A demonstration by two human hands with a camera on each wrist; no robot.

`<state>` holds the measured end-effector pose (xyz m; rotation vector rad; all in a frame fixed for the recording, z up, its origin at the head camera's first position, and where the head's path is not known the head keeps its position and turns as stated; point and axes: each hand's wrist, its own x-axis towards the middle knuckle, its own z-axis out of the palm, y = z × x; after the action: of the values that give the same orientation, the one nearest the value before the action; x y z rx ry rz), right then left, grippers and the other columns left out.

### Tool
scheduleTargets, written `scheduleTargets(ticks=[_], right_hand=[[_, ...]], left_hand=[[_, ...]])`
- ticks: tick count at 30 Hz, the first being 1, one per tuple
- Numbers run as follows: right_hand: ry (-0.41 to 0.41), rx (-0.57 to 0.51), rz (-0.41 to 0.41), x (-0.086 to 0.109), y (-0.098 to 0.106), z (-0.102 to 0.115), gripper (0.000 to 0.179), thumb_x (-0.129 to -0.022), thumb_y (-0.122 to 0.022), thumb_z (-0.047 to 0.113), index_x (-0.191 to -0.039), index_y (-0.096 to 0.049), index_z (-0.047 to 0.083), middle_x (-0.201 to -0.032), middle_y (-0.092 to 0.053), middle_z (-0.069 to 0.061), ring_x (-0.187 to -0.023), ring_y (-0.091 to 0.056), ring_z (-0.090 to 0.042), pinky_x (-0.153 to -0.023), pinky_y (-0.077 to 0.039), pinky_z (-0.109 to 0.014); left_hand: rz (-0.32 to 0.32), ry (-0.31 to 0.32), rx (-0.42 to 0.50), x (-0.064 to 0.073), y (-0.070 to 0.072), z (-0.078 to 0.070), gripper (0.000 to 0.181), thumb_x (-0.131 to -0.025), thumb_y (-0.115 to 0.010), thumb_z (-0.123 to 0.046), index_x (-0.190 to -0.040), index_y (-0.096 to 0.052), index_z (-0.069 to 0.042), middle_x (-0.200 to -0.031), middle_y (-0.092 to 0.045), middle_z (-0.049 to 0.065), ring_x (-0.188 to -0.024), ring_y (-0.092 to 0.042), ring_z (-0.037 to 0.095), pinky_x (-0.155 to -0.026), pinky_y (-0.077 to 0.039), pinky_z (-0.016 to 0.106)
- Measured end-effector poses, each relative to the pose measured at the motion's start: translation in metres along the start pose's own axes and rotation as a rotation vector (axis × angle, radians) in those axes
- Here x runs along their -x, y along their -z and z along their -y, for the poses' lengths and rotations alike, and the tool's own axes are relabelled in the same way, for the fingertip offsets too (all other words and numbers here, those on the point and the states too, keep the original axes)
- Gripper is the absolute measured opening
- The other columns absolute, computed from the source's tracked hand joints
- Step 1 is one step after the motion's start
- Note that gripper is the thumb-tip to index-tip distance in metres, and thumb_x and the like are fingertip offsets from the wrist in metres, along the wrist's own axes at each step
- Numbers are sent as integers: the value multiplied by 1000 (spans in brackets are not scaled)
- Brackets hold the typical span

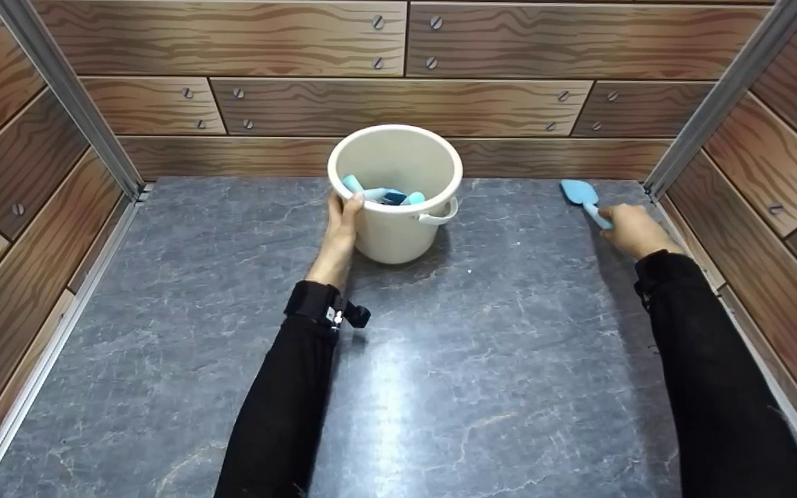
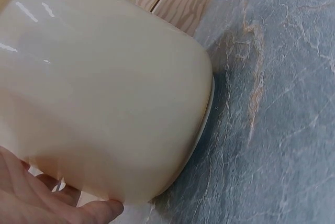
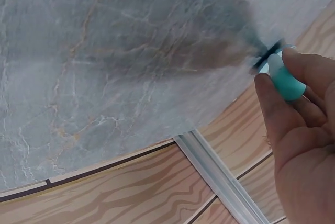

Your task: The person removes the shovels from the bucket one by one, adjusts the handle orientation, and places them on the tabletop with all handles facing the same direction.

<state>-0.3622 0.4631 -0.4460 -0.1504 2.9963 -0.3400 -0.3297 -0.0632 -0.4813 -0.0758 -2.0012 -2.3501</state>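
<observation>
In the head view, a cream plastic bucket (image 1: 398, 238) stands on the floor near the back wall. Light blue and dark blue handled tools (image 1: 385, 195) lie inside it, their lower parts hidden. My left hand (image 1: 340, 225) holds the bucket at its left side, thumb by the rim. The left wrist view has that hand (image 2: 42, 198) against the bucket's outer wall (image 2: 115, 88). Over on the right, my right hand (image 1: 634, 228) grips a light blue spatula (image 1: 580, 192) by its handle, blade pointing away. Thumb and fingers pinch its turquoise handle (image 3: 287, 82) in the right wrist view.
Wood-patterned panels (image 1: 398, 107) rise behind, with more on both sides. Metal corner posts (image 1: 724, 97) stand at the back left and back right. The grey marbled floor (image 1: 495, 373) runs between them. A loop handle (image 1: 440, 214) hangs on the bucket's right.
</observation>
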Motion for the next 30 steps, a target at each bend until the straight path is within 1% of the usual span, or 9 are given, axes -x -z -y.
scheduleTargets(ticks=[3, 8, 12, 15, 18, 23, 26, 30], right_hand=[[7, 11, -3, 0, -3, -3, 59, -109, -71, -2, -162, -53, -19, -157, -57, -49, -147, -56, -72, -124, -49, -81], [-20, 3, 11, 3, -7, -5, 61, -109, -72, -1, -164, -52, -16, -159, -56, -48, -148, -56, -72, -123, -50, -82], [-35, 1, 43, 4, -8, -6, 63, -111, -72, 2, -166, -49, -16, -164, -52, -48, -150, -55, -70, -124, -49, -81], [-35, 0, 65, 5, -7, -7, 64, -112, -72, 5, -167, -47, -17, -164, -51, -49, -150, -55, -70, -124, -49, -80], [-49, -8, 75, 7, -6, -8, 65, -114, -72, 11, -168, -47, -15, -163, -53, -49, -149, -56, -69, -123, -50, -79], [-77, -12, 77, 7, -3, -5, 66, -118, -66, 20, -171, -45, -14, -164, -52, -49, -150, -55, -69, -123, -48, -81], [-71, -19, 74, 5, -1, -2, 67, -118, -64, 22, -172, -44, -13, -163, -53, -49, -149, -56, -69, -122, -49, -80], [-47, -25, 65, 1, 3, 4, 68, -118, -64, 25, -171, -45, -13, -165, -51, -49, -152, -53, -70, -125, -47, -80]], left_hand=[[5, 3, -3, 0, 0, -1, 111, -98, -60, -66, -189, -15, -21, -197, -17, 16, -185, -14, 36, -152, -6, 62], [7, -10, -4, -1, -1, -1, 112, -97, -60, -66, -188, -15, -19, -196, -17, 16, -184, -15, 35, -152, -7, 61], [12, -13, 7, -1, -1, 0, 105, -99, -58, -63, -186, -21, -18, -193, -25, 16, -182, -20, 35, -152, -10, 60], [11, -12, 15, -1, -2, 0, 101, -99, -57, -61, -184, -23, -17, -190, -28, 16, -180, -22, 35, -151, -12, 59], [4, -5, 13, -1, -2, 0, 103, -99, -57, -62, -185, -21, -18, -192, -26, 16, -182, -21, 35, -152, -10, 59], [7, 6, 11, -1, -1, 0, 108, -98, -59, -65, -187, -18, -20, -194, -22, 16, -183, -17, 36, -152, -8, 62], [8, 6, 12, -1, 0, 0, 110, -96, -60, -67, -187, -18, -20, -194, -22, 16, -183, -17, 36, -152, -8, 63], [5, 3, 7, -1, -1, 0, 112, -95, -60, -67, -187, -17, -20, -195, -20, 17, -183, -17, 36, -152, -7, 62]])
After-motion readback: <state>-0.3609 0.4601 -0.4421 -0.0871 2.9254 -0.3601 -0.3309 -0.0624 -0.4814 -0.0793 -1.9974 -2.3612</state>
